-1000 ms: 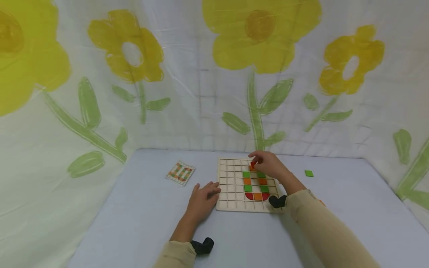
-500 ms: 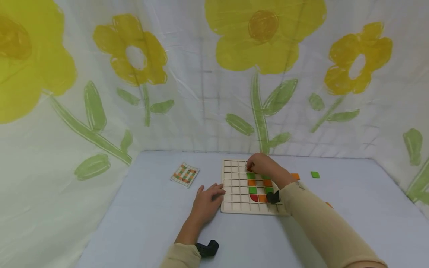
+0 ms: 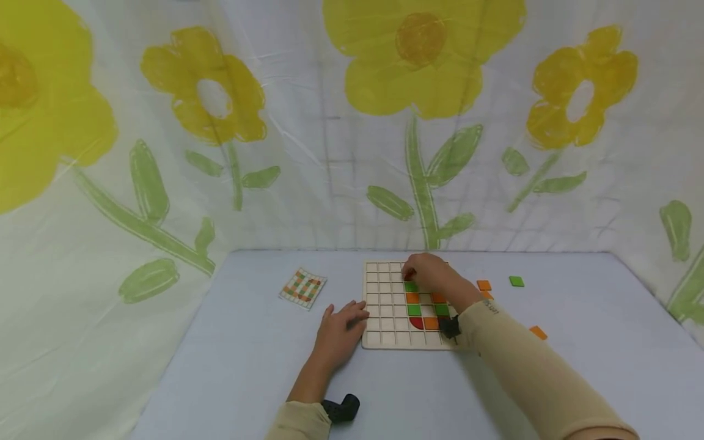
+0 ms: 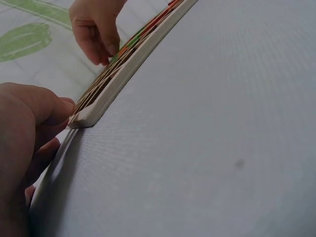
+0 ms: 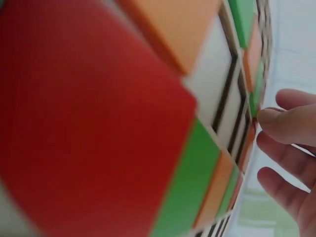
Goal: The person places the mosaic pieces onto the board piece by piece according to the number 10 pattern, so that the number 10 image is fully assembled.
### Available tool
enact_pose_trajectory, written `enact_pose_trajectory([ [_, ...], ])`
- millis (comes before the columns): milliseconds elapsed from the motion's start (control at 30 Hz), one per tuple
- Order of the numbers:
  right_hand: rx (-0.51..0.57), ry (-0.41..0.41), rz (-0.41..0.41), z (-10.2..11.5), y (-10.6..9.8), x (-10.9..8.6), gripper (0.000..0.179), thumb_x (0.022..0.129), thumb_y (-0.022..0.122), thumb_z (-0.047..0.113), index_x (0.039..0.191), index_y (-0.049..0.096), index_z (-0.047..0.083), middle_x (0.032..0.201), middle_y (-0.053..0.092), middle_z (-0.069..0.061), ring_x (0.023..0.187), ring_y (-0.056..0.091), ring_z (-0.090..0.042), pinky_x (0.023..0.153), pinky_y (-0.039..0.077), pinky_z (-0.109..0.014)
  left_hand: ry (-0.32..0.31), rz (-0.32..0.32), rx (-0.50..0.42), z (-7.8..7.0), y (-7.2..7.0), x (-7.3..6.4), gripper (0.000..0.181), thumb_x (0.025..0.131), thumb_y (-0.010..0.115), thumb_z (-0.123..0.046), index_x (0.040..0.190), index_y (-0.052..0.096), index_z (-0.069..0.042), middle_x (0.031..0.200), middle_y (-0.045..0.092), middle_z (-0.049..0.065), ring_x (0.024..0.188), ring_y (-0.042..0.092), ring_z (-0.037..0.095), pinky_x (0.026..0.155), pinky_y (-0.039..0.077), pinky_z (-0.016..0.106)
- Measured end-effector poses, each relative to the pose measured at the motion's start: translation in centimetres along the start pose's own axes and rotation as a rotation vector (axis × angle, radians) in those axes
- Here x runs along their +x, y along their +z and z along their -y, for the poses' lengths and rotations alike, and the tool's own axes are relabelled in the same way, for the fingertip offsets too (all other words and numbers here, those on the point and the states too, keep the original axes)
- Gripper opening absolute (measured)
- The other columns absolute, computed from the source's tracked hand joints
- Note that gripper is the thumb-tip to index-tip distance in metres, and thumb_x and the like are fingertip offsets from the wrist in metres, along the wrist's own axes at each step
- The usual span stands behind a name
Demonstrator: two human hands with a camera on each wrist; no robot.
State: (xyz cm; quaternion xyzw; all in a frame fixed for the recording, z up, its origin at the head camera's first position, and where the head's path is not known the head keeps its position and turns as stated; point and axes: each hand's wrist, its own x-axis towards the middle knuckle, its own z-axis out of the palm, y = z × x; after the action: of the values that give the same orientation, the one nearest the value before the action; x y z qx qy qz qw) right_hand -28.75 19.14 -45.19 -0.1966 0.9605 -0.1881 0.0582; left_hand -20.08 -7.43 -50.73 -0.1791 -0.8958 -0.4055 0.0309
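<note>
A pale wooden grid board [image 3: 387, 337] lies on the table, with green, orange and red tiles forming a ring in its cells. My right hand [image 3: 434, 273] reaches over the far part of the board. Its fingertips pinch a small red tile [image 3: 410, 277] at the ring's far left corner; the fingers hide most of it. In the right wrist view, the thumb [image 5: 276, 122] is against that tile. My left hand [image 3: 339, 330] rests at the board's left side, fingers extended. In the left wrist view, its thumb side touches the board's corner [image 4: 81, 120].
A small pattern card [image 3: 304, 288] lies left of the board. To the right are loose orange tiles [image 3: 484, 285] and a green tile [image 3: 516, 281]. Another orange tile [image 3: 538, 333] sits nearer, beside the right sleeve. A flower-printed white curtain [image 3: 308, 201] hangs behind the table.
My right hand has lowered the red tile from above the board to the ring's far left corner and shifted slightly left. My left hand stays at the board's edge.
</note>
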Motion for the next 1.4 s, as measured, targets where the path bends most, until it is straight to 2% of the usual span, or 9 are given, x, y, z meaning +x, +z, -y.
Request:
enact_pose_trajectory([
  [167, 0.056, 0.103, -0.029, -1.4, -1.4, -1.6, 0.028, 0.097, 0.059, 0.005, 0.123, 0.068, 0.008, 0.124, 0.067, -0.012, 0.116, 0.061, -0.032, 0.096, 0.052, -0.047, -0.004, 0.0, -0.002, -0.1, 0.2, 0.0, 0.017, 0.093, 0.067, -0.018, 0.108, 0.074, -0.018, 0.134, 0.063, -0.002, 0.132, 0.054, 0.022, 0.12, 0.016, 0.059],
  [367, 0.077, 0.227, -0.056, -5.0, -3.7, -4.2, 0.029, 0.098, 0.059, 0.012, 0.126, 0.066, 0.006, 0.123, 0.066, -0.016, 0.115, 0.06, -0.035, 0.096, 0.051, -0.051, -0.002, -0.01, 0.006, 0.1, 0.1, 0.0, 0.017, 0.092, 0.067, -0.019, 0.108, 0.074, -0.019, 0.135, 0.063, -0.002, 0.133, 0.053, 0.022, 0.121, 0.016, 0.058],
  [533, 0.119, 0.298, -0.017, -7.5, -4.7, -6.3, 0.034, 0.098, 0.06, 0.02, 0.126, 0.065, 0.003, 0.123, 0.066, -0.019, 0.113, 0.06, -0.037, 0.095, 0.051, -0.053, 0.008, -0.024, 0.046, 0.8, -0.4, -0.1, 0.019, 0.092, 0.069, -0.019, 0.109, 0.074, -0.019, 0.136, 0.062, -0.001, 0.132, 0.054, 0.021, 0.12, 0.018, 0.058],
  [667, 0.157, 0.331, 0.057, -8.7, -4.4, -7.3, 0.039, 0.094, 0.064, 0.03, 0.126, 0.066, 0.008, 0.129, 0.063, -0.017, 0.117, 0.056, -0.037, 0.099, 0.048, -0.055, 0.009, -0.038, 0.068, 1.1, -1.1, -0.2, 0.023, 0.091, 0.069, -0.019, 0.114, 0.073, -0.015, 0.138, 0.061, 0.002, 0.133, 0.053, 0.024, 0.12, 0.02, 0.058],
  [833, 0.177, 0.335, 0.094, -9.3, -3.1, -8.0, 0.046, 0.084, 0.077, 0.037, 0.123, 0.069, 0.013, 0.141, 0.051, -0.021, 0.128, 0.045, -0.043, 0.107, 0.038, -0.061, 0.004, -0.031, 0.088, 1.2, -1.4, -0.2, 0.029, 0.092, 0.068, -0.02, 0.119, 0.07, -0.01, 0.139, 0.06, 0.006, 0.135, 0.05, 0.028, 0.119, 0.023, 0.058],
  [900, 0.157, 0.295, 0.082, -9.3, -2.6, -7.9, 0.043, 0.083, 0.078, 0.035, 0.119, 0.071, 0.012, 0.142, 0.048, -0.025, 0.131, 0.042, -0.047, 0.108, 0.036, -0.063, -0.002, -0.029, 0.087, 1.3, -1.5, -0.2, 0.03, 0.092, 0.068, -0.021, 0.119, 0.071, -0.01, 0.137, 0.061, 0.005, 0.136, 0.049, 0.028, 0.119, 0.022, 0.058],
  [1133, 0.051, 0.203, 0.032, -8.6, -1.9, -7.5, 0.025, 0.087, 0.076, 0.028, 0.105, 0.076, 0.01, 0.132, 0.055, -0.026, 0.121, 0.05, -0.045, 0.102, 0.043, -0.061, -0.029, -0.015, 0.072, 1.4, -1.4, 0.0, 0.029, 0.092, 0.068, -0.023, 0.119, 0.071, -0.011, 0.137, 0.062, 0.003, 0.137, 0.047, 0.027, 0.121, 0.019, 0.057],
  [1267, 0.023, 0.217, 0.031, -8.2, -2.1, -7.2, 0.025, 0.09, 0.072, 0.026, 0.106, 0.074, 0.007, 0.128, 0.058, -0.022, 0.119, 0.052, -0.042, 0.101, 0.045, -0.059, -0.037, -0.014, 0.08, 1.5, -1.4, 0.1, 0.03, 0.093, 0.067, -0.024, 0.12, 0.07, -0.013, 0.137, 0.061, 0.001, 0.138, 0.047, 0.025, 0.122, 0.018, 0.056],
  [1400, 0.094, 0.297, 0.026, -7.7, -2.1, -7.1, 0.033, 0.093, 0.068, 0.03, 0.114, 0.069, 0.004, 0.127, 0.059, -0.021, 0.113, 0.054, -0.038, 0.098, 0.047, -0.057, -0.048, -0.001, 0.078, 1.6, -1.4, 0.1, 0.03, 0.093, 0.067, -0.023, 0.121, 0.07, -0.013, 0.137, 0.061, 0.001, 0.138, 0.047, 0.024, 0.122, 0.018, 0.055],
])
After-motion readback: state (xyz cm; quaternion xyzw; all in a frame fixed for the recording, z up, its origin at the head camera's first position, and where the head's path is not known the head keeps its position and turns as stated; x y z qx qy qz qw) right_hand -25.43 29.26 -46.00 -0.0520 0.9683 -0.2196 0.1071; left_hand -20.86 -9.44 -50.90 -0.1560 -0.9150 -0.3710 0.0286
